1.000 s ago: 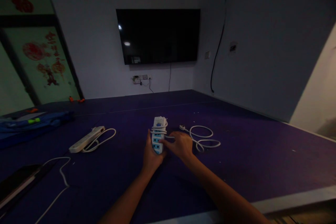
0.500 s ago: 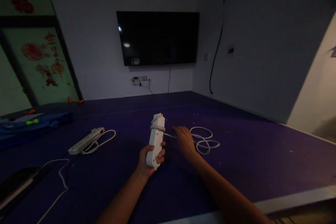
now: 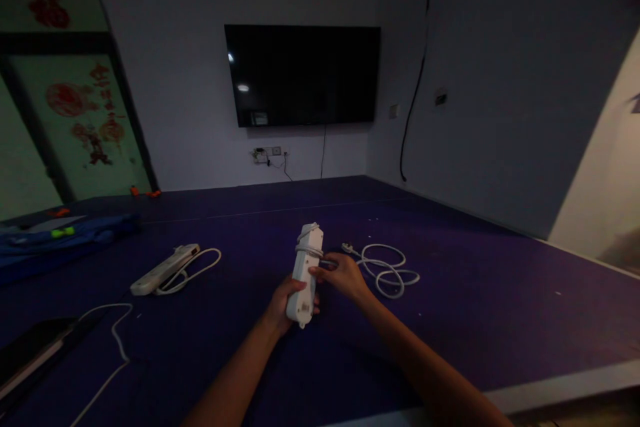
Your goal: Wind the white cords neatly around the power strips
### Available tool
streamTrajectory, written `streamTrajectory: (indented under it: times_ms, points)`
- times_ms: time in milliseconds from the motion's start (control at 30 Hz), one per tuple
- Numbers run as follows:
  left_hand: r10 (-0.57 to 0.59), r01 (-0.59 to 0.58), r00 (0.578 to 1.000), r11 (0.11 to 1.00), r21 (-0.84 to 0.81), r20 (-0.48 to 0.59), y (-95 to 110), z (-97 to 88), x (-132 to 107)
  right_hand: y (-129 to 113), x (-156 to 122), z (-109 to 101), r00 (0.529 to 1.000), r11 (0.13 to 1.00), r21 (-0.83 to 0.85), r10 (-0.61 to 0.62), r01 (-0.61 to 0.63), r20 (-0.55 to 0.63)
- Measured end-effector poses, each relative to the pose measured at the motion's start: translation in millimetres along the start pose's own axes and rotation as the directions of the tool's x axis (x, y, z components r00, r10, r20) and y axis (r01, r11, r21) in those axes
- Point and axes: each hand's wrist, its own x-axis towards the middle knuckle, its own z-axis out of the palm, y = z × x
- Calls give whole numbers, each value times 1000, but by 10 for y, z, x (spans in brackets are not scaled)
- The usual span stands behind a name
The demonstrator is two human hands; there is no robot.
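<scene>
A white power strip [image 3: 305, 283] is tilted up above the purple surface, back side showing, with its cord [image 3: 309, 251] wound around the upper end. My left hand [image 3: 281, 303] is closed around the lower part of the strip. Beside the strip's right edge, my right hand [image 3: 345, 275] is closed in a pinch on the cord, its thumb side touching the strip. Loose loops of the white cord [image 3: 393, 270] lie on the surface to the right, with the plug [image 3: 347, 247] at their near-left end.
A second power strip [image 3: 165, 269] with a folded cord lies to the left. Nearer me are a dark flat device [image 3: 35, 347] and a thin white cable [image 3: 120, 340]. Blue fabric [image 3: 100, 230] lies at far left. A television [image 3: 305, 77] hangs on the back wall.
My right hand has moved left from the loops to the strip and closed on the cord. The plug has come into view. The strip has shifted slightly right.
</scene>
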Motion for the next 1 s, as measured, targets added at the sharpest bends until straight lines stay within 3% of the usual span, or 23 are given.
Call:
streamTrajectory:
  times_ms: [67,133,233,300,433,600,700,767,867,933,1000]
  points:
    - [27,-17,997,990,142,-67,0,27,10,-10,-2,-28,996,998,-49,43,-47,-74]
    - [137,-99,982,962,255,-132,3,59,18,-31,-12,-49,983,983,-155,71,-98,-167]
    - [376,-298,908,891,342,-187,-11,92,14,-90,-44,-44,956,937,-313,66,-158,-285]
    - [490,-368,846,821,436,-208,-40,105,-6,-141,-75,-14,943,908,-371,67,-193,-327]
    - [564,-303,786,710,636,-255,-90,131,-61,-220,-130,56,939,891,-401,74,-214,-336]
    - [547,-252,793,695,673,-269,-34,158,-51,-180,-116,28,944,914,-380,7,-139,-329]
    - [477,-261,824,799,541,-307,14,161,-28,-105,-71,-48,925,941,-326,-37,-95,-377]
    - [349,-236,885,907,348,-309,42,156,-35,-49,-34,-109,907,938,-335,-63,-88,-416]
    - [132,-134,978,991,-3,-163,94,147,-84,45,23,-197,882,900,-405,-53,-161,-468]
    - [61,-65,998,980,-190,-29,128,149,-127,114,59,-233,879,854,-477,-53,-206,-474]
    - [33,-10,997,955,-295,71,148,159,-162,174,84,-233,901,820,-549,-101,-164,-421]
